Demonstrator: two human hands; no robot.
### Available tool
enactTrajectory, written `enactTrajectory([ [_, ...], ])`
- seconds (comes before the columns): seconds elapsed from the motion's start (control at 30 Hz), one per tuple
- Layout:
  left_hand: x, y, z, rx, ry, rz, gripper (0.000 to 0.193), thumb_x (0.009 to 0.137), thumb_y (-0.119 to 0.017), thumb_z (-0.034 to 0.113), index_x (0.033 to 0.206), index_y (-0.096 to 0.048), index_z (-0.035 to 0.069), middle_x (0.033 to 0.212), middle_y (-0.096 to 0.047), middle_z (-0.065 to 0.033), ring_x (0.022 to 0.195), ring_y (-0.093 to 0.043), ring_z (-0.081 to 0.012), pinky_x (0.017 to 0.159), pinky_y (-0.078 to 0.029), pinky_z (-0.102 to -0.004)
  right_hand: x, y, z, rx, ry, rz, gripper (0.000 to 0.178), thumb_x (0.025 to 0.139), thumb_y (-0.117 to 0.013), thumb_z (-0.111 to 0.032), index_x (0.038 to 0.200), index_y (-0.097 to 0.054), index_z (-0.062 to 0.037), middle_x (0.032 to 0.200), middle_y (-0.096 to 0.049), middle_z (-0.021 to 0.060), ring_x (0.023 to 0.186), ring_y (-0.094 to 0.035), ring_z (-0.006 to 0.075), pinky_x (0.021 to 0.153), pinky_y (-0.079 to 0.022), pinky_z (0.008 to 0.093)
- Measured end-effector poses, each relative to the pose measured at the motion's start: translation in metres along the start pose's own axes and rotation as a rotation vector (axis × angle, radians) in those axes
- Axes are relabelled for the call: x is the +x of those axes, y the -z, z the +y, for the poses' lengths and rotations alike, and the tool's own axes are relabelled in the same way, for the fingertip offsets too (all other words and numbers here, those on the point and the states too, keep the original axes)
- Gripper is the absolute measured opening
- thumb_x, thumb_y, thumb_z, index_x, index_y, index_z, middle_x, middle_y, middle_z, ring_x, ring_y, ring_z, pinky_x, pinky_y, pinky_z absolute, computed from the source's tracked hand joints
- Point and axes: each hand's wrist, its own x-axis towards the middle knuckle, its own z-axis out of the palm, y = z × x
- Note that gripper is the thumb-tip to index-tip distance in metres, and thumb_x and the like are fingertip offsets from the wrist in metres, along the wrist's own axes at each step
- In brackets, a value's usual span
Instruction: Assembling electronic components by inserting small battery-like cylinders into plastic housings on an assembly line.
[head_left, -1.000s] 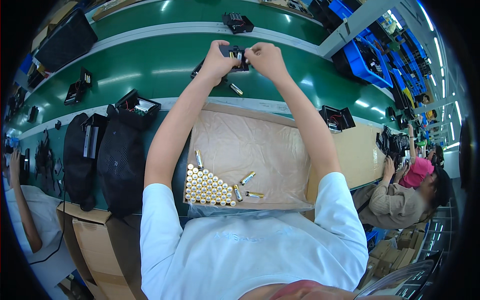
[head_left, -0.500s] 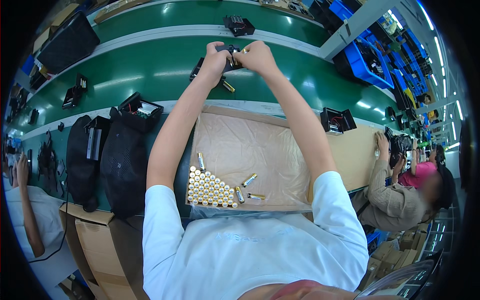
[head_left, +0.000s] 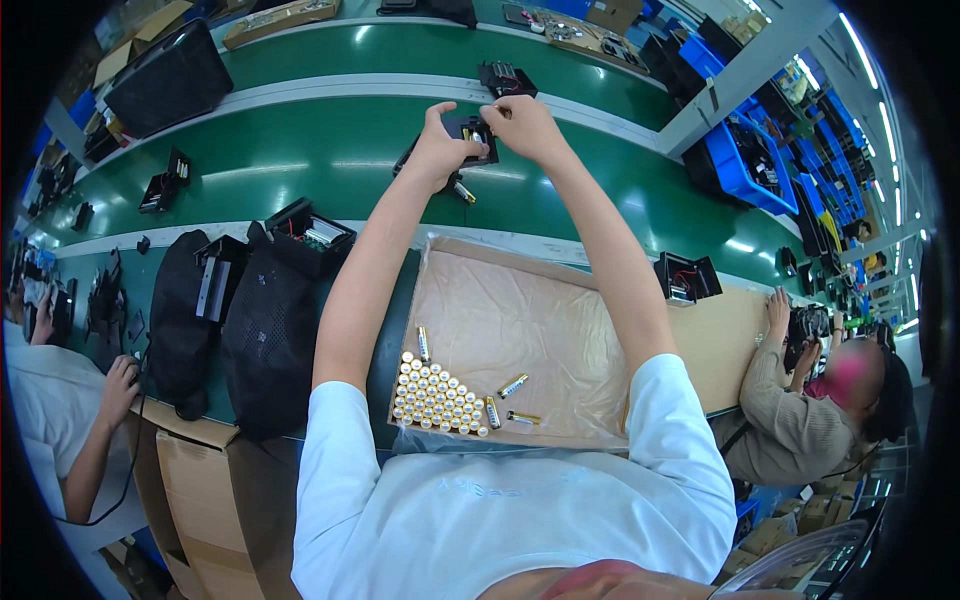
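A small black battery holder, boxy and hard-edged like moulded plastic, is held out at arm's length above the green conveyor belt, pinched between both hands of the person wearing the camera. The left hand cups its near side with the thumb raised along the edge; the right hand closes over its far end, fingertips pressed on top, so much of the casing is hidden and its inner slots cannot be made out. A yellow-and-silver glint shows in its open face, too small to identify with certainty. Its long axis appears to run roughly left to right, across the belt. Just below the left hand a loose battery lies on the belt, tilted diagonally. Nearer the body, a shallow cardboard tray lined with crinkled clear film holds a packed block of upright batteries, gold tops showing, with a few lying on their sides beside it. Black mesh bags slump at the left. Co-workers at either edge are partly cut off by the fisheye rim.
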Motion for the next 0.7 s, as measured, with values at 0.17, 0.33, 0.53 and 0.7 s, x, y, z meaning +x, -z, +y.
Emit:
enactTrajectory([
  [0.17, 0.005, 0.01, 0.006, 0.002, 0.067, 0.015, 0.081, 0.073, -0.069, -0.011, 0.142, -0.031, 0.008, 0.124, -0.047, -0.0265, 0.1, -0.062, -0.0346, 0.081, -0.058, -0.0392, -0.005, -0.013, -0.004, -0.039, 0.194, 0.116, 0.033, 0.088, -0.065, -0.03, 0.084, -0.075, 0.0016, 0.069, -0.068, 0.0124, 0.057, -0.056, 0.0272, 0.059, -0.049, 0.0343],
  [0.33, 0.001, 0.018, 0.018, -0.043, 0.097, 0.042, 0.079, 0.075, -0.068, -0.011, 0.142, -0.032, 0.008, 0.125, -0.047, -0.027, 0.099, -0.063, -0.0338, 0.08, -0.058, -0.0397, -0.002, -0.031, -0.002, 0.171, 0.13, 0.237, 0.031, 0.085, -0.07, -0.031, 0.089, -0.077, -0.0004, 0.07, -0.068, 0.011, 0.058, -0.057, 0.0247, 0.059, -0.048, 0.0347],
  [0.53, 0.003, 0.026, 0.02, 0.003, 0.09, 0.079, 0.076, 0.075, -0.067, -0.011, 0.141, -0.033, 0.007, 0.123, -0.049, -0.0267, 0.097, -0.063, -0.033, 0.077, -0.058, -0.0396, 0.004, -0.039, -0.018, 0.35, 0.01, 0.261, 0.03, 0.083, -0.074, -0.03, 0.09, -0.078, -0.0012, 0.07, -0.069, 0.0093, 0.058, -0.057, 0.022, 0.058, -0.047, 0.0333],
  [0.7, 0.003, 0.032, 0.022, -0.054, 0.12, 0.108, 0.074, 0.075, -0.067, -0.011, 0.14, -0.036, 0.007, 0.122, -0.05, -0.026, 0.095, -0.064, -0.0325, 0.076, -0.058, -0.0397, 0.01, -0.055, 0.0, 0.049, 0.175, 0.338, 0.028, 0.085, -0.074, -0.03, 0.086, -0.078, -0.0025, 0.067, -0.067, 0.0087, 0.055, -0.054, 0.0197, 0.056, -0.045, 0.03],
])
